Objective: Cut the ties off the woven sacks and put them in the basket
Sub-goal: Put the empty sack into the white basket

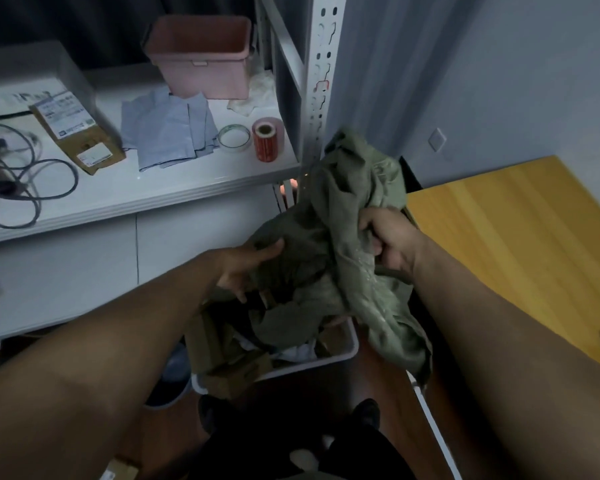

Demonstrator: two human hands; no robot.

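The left hand [246, 268] grips the crumpled green woven sack [336, 244] at its left edge, thumb on top, fingers curled beneath. The sack hangs above the white basket [347, 355], its length running from upper centre down to the right. The right hand [392, 244] clenches its right folds.
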